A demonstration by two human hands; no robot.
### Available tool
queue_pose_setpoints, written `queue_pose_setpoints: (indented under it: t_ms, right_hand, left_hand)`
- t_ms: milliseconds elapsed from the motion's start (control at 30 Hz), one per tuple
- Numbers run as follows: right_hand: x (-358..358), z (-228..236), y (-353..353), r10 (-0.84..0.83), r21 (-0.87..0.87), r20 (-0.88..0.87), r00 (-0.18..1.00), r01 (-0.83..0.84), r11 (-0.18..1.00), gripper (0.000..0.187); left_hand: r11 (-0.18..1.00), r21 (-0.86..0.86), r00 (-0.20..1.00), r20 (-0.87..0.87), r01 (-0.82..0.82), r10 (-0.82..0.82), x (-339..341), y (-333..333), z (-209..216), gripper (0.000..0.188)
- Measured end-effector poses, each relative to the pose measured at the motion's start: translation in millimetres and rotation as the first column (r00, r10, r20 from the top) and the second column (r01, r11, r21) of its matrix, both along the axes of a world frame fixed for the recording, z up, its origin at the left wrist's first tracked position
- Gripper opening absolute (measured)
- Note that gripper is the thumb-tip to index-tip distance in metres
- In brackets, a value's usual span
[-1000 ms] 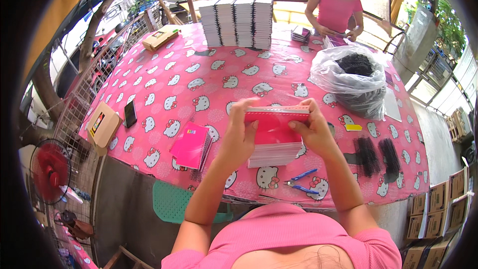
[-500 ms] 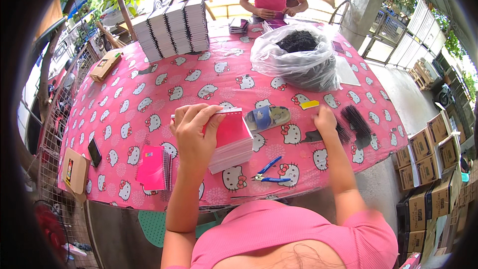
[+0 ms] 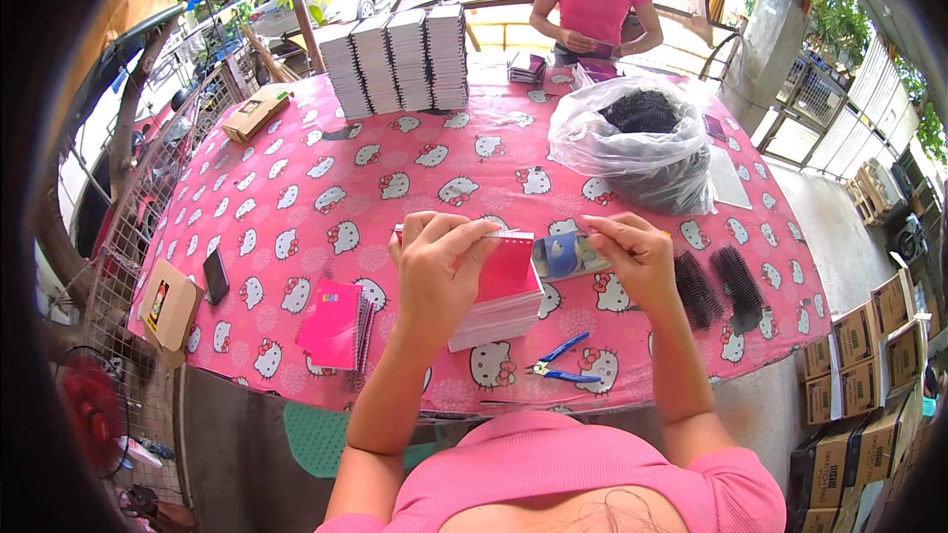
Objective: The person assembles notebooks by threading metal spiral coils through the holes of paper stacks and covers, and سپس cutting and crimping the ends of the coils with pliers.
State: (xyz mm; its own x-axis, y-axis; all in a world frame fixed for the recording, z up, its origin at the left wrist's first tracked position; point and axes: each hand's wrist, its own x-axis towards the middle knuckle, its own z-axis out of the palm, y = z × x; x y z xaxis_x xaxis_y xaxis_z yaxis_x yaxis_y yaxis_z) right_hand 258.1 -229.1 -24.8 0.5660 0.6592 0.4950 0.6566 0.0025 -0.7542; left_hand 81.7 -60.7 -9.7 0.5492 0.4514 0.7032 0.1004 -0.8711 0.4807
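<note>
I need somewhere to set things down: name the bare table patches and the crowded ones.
Widest: the left-middle tablecloth, between the phone, far box, tall stacks, pink notebooks and left hand. Another: between the tall stacks, bag and right hand. Crowded: the near middle and right, with the red-topped stack, pliers and coils.

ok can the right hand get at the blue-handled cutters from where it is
Probably yes: the blue-handled cutters lie uncovered on the table, nearer the person's body than the right hand, and nothing visible stands between them.
</note>
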Motion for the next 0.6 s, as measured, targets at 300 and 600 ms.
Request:
queue_pose_setpoints:
  t_ms: [300, 600]
  right_hand:
    - [-5.7, 34.6, 27.7, 0.292, -0.033, 0.129, 0.948, -0.29, 0.956, 0.017]
    - [-14.3, 41.1, 34.9, 0.282, -0.142, 0.047, 0.958, -0.273, 0.951, 0.017]
  left_hand:
    - [0.999, 0.005, 0.999, 0.008, -0.04, 0.04, -0.6, -5.5, 0.3, 0.014]
    - [0.996, 0.008, 0.996, 0.018, -0.085, 0.085, 1.1, -8.5, -1.6, 0.021]
